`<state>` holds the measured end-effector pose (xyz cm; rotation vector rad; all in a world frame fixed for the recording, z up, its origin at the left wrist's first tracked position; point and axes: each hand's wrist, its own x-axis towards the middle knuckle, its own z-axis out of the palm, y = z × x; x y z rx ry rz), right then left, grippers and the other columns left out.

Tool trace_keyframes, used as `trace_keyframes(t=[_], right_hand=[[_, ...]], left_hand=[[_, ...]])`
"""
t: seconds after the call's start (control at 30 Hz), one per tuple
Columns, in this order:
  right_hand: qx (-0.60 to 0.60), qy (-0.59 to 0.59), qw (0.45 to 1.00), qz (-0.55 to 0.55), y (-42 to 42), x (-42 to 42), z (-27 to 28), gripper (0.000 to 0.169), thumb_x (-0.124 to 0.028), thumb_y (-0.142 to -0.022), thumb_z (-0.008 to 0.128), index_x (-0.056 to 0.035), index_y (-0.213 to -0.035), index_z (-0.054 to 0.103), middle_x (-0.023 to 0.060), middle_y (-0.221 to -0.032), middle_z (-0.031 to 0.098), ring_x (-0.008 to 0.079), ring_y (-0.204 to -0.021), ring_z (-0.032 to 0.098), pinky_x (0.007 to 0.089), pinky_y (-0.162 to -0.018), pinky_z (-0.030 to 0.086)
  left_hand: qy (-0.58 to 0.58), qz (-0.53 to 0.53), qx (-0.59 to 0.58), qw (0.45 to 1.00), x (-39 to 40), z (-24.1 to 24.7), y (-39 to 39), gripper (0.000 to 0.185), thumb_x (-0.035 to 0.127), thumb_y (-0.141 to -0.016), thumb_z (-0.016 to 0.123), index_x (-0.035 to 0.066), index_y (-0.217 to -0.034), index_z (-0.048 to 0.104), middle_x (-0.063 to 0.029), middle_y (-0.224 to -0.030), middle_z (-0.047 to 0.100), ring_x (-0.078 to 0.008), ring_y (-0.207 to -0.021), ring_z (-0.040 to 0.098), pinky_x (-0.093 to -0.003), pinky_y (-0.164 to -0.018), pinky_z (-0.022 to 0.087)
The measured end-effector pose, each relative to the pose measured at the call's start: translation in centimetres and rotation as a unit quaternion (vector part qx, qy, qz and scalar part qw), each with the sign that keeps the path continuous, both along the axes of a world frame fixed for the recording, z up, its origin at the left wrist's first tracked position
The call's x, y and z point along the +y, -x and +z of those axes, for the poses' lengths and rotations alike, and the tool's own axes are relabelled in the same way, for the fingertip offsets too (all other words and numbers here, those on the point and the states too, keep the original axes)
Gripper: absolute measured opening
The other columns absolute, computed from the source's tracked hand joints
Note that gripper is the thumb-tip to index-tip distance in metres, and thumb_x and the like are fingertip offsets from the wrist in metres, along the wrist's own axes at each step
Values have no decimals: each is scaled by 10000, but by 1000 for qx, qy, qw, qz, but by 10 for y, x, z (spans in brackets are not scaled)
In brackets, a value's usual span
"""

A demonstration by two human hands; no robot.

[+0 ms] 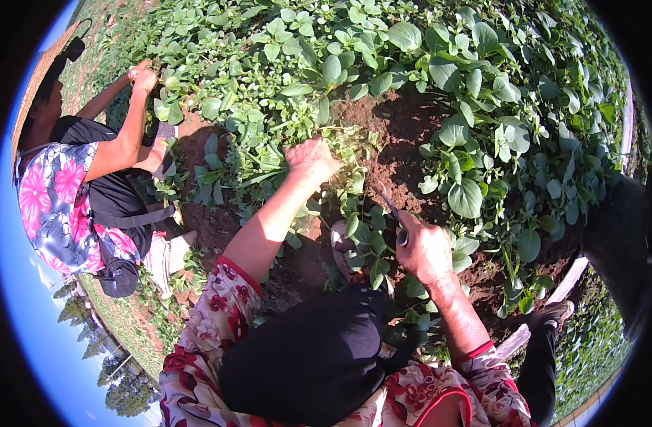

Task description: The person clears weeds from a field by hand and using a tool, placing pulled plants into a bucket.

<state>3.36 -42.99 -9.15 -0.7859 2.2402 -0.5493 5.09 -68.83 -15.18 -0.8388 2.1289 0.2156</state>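
My left hand [312, 161] is closed around a clump of leafy stems [352, 147] low in the plant bed. The stems on its right side look pale and blurred. In my right hand [426, 250] is a small hand tool [391, 203] with a narrow metal blade and a dark handle end. Its blade points up and left over bare reddish soil [406, 160], and its tip is blurred, so its exact shape cannot be told. Broad-leaved green plants [464, 197] grow just beyond my right hand.
At the left a co-worker in a flowered shirt [69, 187] crouches, both hands [143, 76] among the plants. My shoe [343, 245] stands between leafy plants below my hands. Another person's shoe [558, 312] is at the lower right, beside a pale strip [569, 280] along the bed.
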Motion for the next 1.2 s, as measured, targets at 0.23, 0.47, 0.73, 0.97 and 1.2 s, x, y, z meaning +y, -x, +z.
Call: trace_keyframes(t=[0.23,0.47,0.73,0.97,1.2], right_hand=[[-3,-2,1000,0,0,2,-2,311,-164,-776,618,-101,-1080,609,175,-687,636,338,-615,641,431,-618,531],[-14,-13,1000,6,2,3,-3,321,-164,-779,606,-100,-1093,601,176,-667,630,337,-620,642,436,-626,530],[-17,-18,1000,8,3,2,-3,318,-165,-785,603,-106,-1097,592,171,-680,633,342,-632,643,437,-635,532],[-25,-17,1000,5,5,3,-3,325,-169,-786,611,-112,-1105,593,172,-672,634,335,-634,647,428,-644,538],[-28,-25,999,4,8,1,-1,327,-181,-792,603,-119,-1113,600,168,-643,628,344,-618,642,432,-642,540]], left_hand=[[6,-63,-111,992,0,1,7,272,183,-736,626,83,-988,657,-77,-1011,671,-255,-993,632,-488,-965,351],[6,-67,-83,994,4,-1,-3,296,174,-746,572,104,-1027,633,-93,-893,673,-246,-924,637,-480,-928,338],[-14,-125,-17,992,-6,-7,-22,204,224,-741,608,98,-890,666,-76,-833,674,-228,-826,645,-427,-914,356],[-28,-158,-1,987,-6,-10,-29,111,171,-716,637,76,-764,670,-88,-726,648,-225,-728,637,-419,-862,367],[-38,-148,19,988,-12,-15,-38,194,188,-703,635,34,-820,631,-132,-820,627,-254,-798,614,-385,-819,375]])
